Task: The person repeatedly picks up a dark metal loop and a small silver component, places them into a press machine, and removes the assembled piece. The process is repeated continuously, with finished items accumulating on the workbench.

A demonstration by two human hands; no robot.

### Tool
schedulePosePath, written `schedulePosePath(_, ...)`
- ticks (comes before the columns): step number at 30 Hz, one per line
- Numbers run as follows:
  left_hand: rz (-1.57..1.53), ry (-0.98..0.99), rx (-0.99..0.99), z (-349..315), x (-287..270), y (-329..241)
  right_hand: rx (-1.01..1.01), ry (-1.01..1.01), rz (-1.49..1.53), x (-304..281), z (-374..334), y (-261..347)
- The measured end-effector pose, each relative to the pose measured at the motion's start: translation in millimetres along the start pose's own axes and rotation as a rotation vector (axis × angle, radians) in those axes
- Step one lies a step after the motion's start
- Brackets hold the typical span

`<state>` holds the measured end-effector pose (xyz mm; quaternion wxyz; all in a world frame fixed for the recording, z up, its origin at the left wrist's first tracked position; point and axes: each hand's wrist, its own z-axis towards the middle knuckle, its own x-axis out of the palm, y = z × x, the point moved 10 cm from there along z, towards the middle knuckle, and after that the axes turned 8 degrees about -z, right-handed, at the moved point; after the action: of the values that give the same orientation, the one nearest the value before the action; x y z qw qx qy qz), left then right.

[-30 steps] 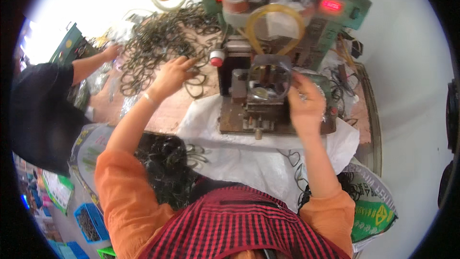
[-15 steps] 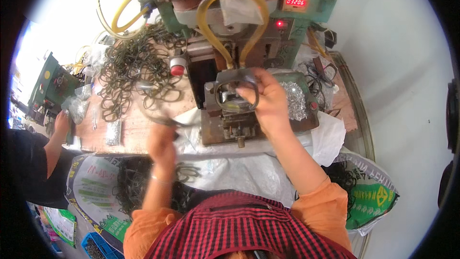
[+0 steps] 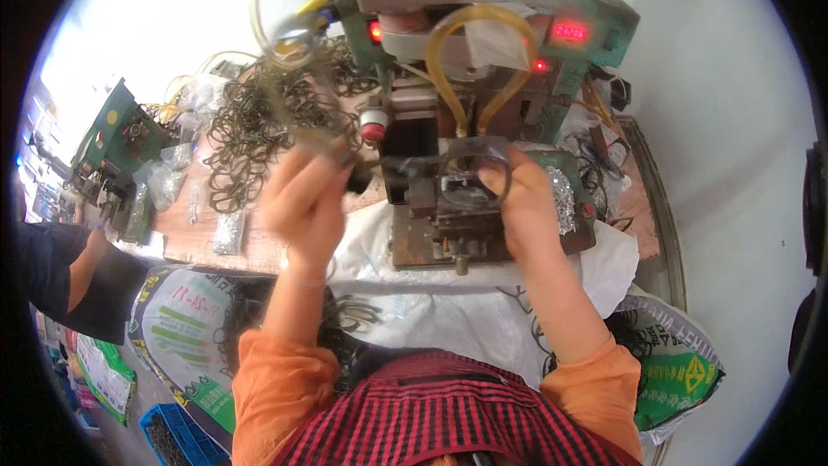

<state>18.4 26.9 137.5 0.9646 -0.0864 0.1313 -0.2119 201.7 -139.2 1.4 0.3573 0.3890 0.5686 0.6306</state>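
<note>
My right hand (image 3: 528, 211) pinches a dark looped band (image 3: 488, 150) between thumb and fingers, at the front of the green press (image 3: 617, 34) and over its metal base (image 3: 414, 246). My left hand (image 3: 304, 203) is blurred, its fingers curled in; a dark blur (image 3: 359, 179) shows at the fingertips, but I cannot tell whether I grip it. A yellow tube (image 3: 439, 43) arches behind the band. Left of the press, similar bands (image 3: 246, 129) lie heaped on the bench (image 3: 259, 233); small silvery pieces (image 3: 562, 198) sit just beside my right hand. Farther left, a co-worker's arm (image 3: 86, 267) is near another green machine (image 3: 121, 134).
</note>
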Motion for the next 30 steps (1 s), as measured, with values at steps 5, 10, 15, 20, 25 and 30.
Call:
schedulePosePath(5, -0.419, -0.138, 0.132, -13.9, -8.1, -16.1, -0.152, 0.089, -0.509, -6.9, 4.6, 9.3)
schedulePosePath(10, -0.135, -0.063, 0.02, -11.0, 27.1, 15.6, 0.075, 0.132, -0.061, -8.6, 15.3, -29.1)
schedulePosePath(15, -0.131, -0.116, 0.137, -33.4, 3.1, -11.2, 0.12, 0.336, -0.026, -6.6, -4.0, -1.8)
schedulePosePath(20, -0.223, -0.281, -0.297, -82.2, -6.9, 46.3, -0.543, 0.199, -0.838, -7.4, -34.0, 44.8)
schedulePosePath(25, -0.186, 0.038, -0.057, -65.6, 32.9, 7.0, -0.579, 0.452, -0.983, -6.5, -78.7, 75.8)
schedulePosePath(30, -0.248, 0.258, 0.114, -54.0, 84.7, -30.1, -0.127, -0.398, -1.436, -143.5, -71.4, -21.0)
